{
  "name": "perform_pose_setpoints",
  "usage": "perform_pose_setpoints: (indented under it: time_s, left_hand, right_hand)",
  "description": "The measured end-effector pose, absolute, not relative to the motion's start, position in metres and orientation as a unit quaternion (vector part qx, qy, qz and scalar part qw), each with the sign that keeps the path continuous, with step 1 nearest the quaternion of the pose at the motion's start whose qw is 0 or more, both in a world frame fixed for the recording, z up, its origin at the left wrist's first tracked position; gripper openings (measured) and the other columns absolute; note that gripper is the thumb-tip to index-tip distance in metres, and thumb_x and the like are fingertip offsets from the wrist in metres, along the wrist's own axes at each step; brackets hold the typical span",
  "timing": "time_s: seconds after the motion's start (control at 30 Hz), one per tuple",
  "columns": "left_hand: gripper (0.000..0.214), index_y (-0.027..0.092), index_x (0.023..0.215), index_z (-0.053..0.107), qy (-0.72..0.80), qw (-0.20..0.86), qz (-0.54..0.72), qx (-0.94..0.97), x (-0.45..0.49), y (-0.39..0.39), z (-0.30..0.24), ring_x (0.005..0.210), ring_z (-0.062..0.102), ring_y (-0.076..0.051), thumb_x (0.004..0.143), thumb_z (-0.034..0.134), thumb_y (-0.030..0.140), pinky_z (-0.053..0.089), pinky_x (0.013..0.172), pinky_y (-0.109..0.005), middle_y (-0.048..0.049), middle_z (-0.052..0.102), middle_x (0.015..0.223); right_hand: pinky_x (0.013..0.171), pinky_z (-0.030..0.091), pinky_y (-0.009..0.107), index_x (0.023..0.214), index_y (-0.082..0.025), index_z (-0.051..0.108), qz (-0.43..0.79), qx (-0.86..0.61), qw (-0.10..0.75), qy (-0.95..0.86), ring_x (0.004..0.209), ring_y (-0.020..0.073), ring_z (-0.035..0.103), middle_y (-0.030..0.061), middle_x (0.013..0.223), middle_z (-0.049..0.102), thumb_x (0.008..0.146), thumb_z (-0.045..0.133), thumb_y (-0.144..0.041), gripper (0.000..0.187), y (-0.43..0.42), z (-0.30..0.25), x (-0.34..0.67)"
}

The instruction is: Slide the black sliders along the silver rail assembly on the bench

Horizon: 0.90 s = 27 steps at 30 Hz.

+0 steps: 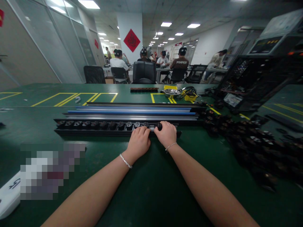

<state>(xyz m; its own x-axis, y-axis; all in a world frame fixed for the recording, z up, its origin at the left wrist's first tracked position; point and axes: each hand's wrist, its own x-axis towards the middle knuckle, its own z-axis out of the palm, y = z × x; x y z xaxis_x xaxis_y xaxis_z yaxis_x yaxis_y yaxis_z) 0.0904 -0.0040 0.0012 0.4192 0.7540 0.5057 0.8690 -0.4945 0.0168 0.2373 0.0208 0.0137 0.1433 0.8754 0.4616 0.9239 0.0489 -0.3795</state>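
Note:
A long black rail (78,132) lies across the green table, holding a row of small round black parts (112,125) with grey tops. My left hand (139,140) rests on the rail's front edge near the right end of that row, its fingers curled over and their tips partly hidden. Just to its right, my right hand (167,134) is closed on a small round black part (159,126) above the rail. Between the hands a short stretch of pale channel shows. Behind them lie more rails, one with a blue strip (132,112).
A pile of loose black parts (255,142) spreads over the table's right side. Farther back are a metal bowl (172,92), a yellow bin (190,96) and an open black machine frame (248,75). A white object (10,192) lies at front left. People sit beyond the table.

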Motion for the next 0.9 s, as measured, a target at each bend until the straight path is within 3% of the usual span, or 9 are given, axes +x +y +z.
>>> perform_pose_setpoints:
  time_s: [0.9]
  left_hand:
    - [0.034, 0.018, 0.112, 0.055, -0.483, 0.124, -0.241, -0.832, 0.089, -0.004, 0.001, 0.103, 0.048, -0.024, 0.079, 0.047, 0.018, 0.041, 0.089, -0.038, -0.0096, 0.055, 0.112]
  right_hand:
    - [0.099, 0.025, 0.044, 0.086, -0.019, 0.061, -0.033, -0.714, 0.304, -0.63, 0.097, 0.0228, 0.054, 0.0066, 0.095, 0.066, 0.076, 0.047, -0.032, 0.021, 0.019, 0.014, 0.249]
